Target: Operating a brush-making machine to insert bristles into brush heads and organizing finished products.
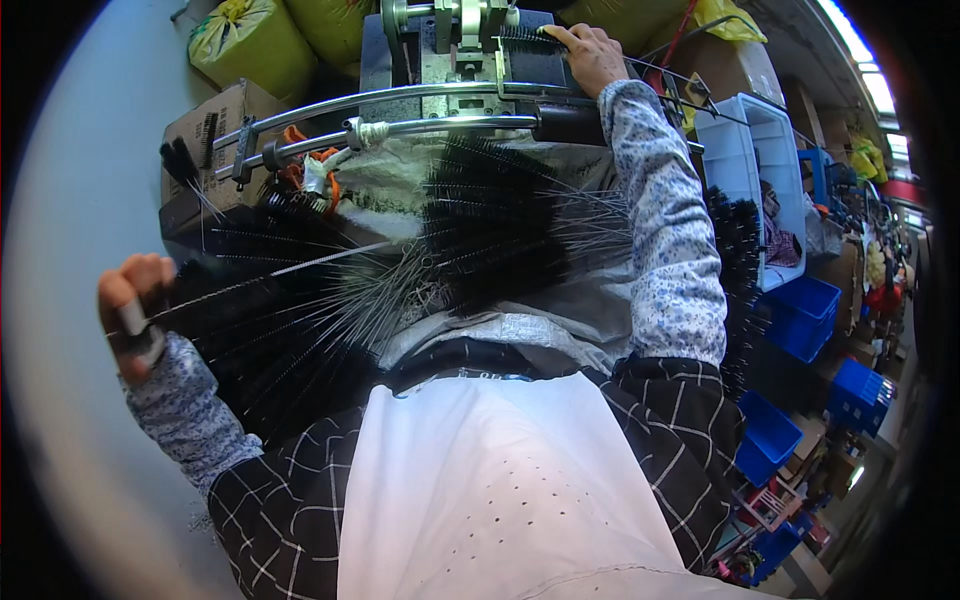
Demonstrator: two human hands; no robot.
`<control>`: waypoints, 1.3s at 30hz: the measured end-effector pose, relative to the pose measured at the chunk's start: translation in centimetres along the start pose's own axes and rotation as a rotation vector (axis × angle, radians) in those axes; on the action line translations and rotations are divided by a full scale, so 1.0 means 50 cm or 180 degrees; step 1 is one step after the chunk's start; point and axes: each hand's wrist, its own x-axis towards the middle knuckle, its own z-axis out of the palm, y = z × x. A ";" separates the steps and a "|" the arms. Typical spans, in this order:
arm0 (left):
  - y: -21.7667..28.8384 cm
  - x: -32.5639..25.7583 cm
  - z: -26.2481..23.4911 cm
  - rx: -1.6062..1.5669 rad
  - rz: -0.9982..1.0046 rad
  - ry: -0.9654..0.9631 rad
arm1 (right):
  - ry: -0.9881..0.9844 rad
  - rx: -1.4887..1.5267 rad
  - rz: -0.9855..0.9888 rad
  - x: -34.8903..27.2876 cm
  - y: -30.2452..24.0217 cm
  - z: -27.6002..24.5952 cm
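At the far left, my left hand (135, 305) is closed, with pale wrapping on its fingers, around a long twisted wire (300, 265). The wire slants up to the right across a pile of wire-stemmed black brushes. My right hand (592, 58) reaches to the top of the view and pinches the end of a short black bristle brush (528, 38) on the right side of a metal machine (455, 100). Below the machine, a thick bundle of black brushes (495, 225) lies over pale sacking, its bare wire stems pointing right. More brushes (270, 330) fan out at the left.
Two curved metal rails (400, 128) run across the machine's front. A cardboard box (235, 110) and yellow-green sacks (240, 50) stand at the upper left beside a pale wall. To the right are a white crate (735, 150), blue bins (803, 318) and a dark row of bristles (735, 270).
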 end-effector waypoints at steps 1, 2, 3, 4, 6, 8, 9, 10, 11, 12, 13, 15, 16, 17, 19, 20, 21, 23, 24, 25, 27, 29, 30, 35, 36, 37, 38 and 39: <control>0.021 -0.004 0.000 0.0084 0.0060 0.0234 | -0.0100 0.0008 -0.0070 0.009 -0.007 0.009; 0.031 0.002 0.004 0.0131 0.0130 0.0410 | -0.0204 -0.0019 -0.0080 0.008 0.002 0.014; 0.035 -0.003 0.023 0.0208 0.0282 0.1310 | -0.0304 0.0040 -0.0062 0.002 0.018 0.019; 0.042 -0.011 0.039 0.0315 0.0426 0.2252 | -0.0305 0.0044 -0.0079 -0.006 0.015 0.012; 0.070 -0.036 -0.072 -0.0015 0.0188 0.0369 | 0.0469 -0.0511 0.0128 -0.034 0.004 -0.025; 0.069 -0.013 -0.082 -0.0256 0.0114 -0.0500 | -0.0278 -0.0444 0.1095 -0.059 0.010 -0.064; 0.074 -0.018 -0.061 0.0329 0.0035 0.0024 | -0.0439 -0.0312 0.1231 -0.068 0.018 -0.064; 0.078 -0.022 -0.058 0.0332 0.0034 0.0029 | -0.0591 -0.0162 0.1364 -0.079 0.028 -0.064; 0.075 -0.022 -0.058 0.0537 0.0022 0.0221 | -0.0593 -0.0177 0.1374 -0.086 0.044 -0.045; 0.072 -0.023 -0.060 0.0743 0.0010 0.0417 | -0.0270 0.0305 0.1387 -0.087 0.061 -0.015; 0.075 -0.028 -0.066 0.0749 0.0002 0.0434 | 0.0048 0.0807 0.1368 -0.082 0.058 -0.007; 0.086 -0.038 -0.081 0.0350 -0.0086 0.0383 | 0.0087 0.0846 0.1350 -0.079 0.055 0.002; 0.085 -0.033 -0.077 0.0347 -0.0086 0.0408 | 0.0133 0.0864 0.1347 -0.076 0.046 -0.001; 0.083 -0.026 -0.074 0.0456 0.0070 0.0178 | 0.0126 0.0863 0.1322 -0.072 0.035 -0.003; 0.088 -0.012 -0.048 -0.0050 0.0042 0.0228 | 0.0134 0.0864 0.1339 -0.062 0.006 -0.004; 0.090 -0.013 -0.043 -0.0029 0.0039 0.0252 | 0.0133 0.0883 0.1313 -0.057 -0.011 -0.004; 0.092 -0.014 -0.039 0.0075 0.0064 0.0257 | 0.0195 0.0837 0.1299 -0.052 -0.030 -0.003; 0.095 -0.014 -0.035 0.0275 0.0124 0.0252 | 0.0243 0.0791 0.1320 -0.040 -0.073 -0.016; 0.095 -0.013 -0.034 0.0367 0.0154 0.0241 | 0.0343 0.0748 0.1269 -0.034 -0.091 -0.014; 0.093 -0.013 -0.033 0.0457 0.0184 0.0226 | 0.0323 0.0714 0.1267 -0.026 -0.110 -0.012; 0.094 -0.016 -0.028 0.0544 0.0240 0.0257 | 0.0263 0.0640 0.1270 -0.006 -0.161 -0.013; 0.091 0.024 0.044 0.0292 0.0157 0.1541 | 0.0174 0.0622 0.1275 0.009 -0.222 -0.023; 0.089 0.056 0.095 0.0022 0.0059 0.2803 | 0.0098 0.0635 0.1322 0.016 -0.244 -0.027; 0.086 0.038 -0.006 0.0789 -0.0094 -0.0382 | -0.0092 0.0798 0.1234 0.028 -0.275 -0.031; 0.087 0.036 -0.008 0.0791 -0.0094 -0.0387 | -0.0129 0.0835 0.1138 0.025 -0.272 -0.035; 0.090 0.054 0.012 0.0612 -0.0027 -0.0509 | -0.0155 0.0890 0.1070 0.023 -0.267 -0.041; 0.090 0.064 0.022 0.0433 0.0040 -0.0628 | -0.0150 0.0883 0.1082 0.020 -0.258 -0.042; 0.090 0.061 0.013 0.0426 0.0047 -0.0638 | -0.0179 0.0821 0.1050 0.016 -0.247 -0.042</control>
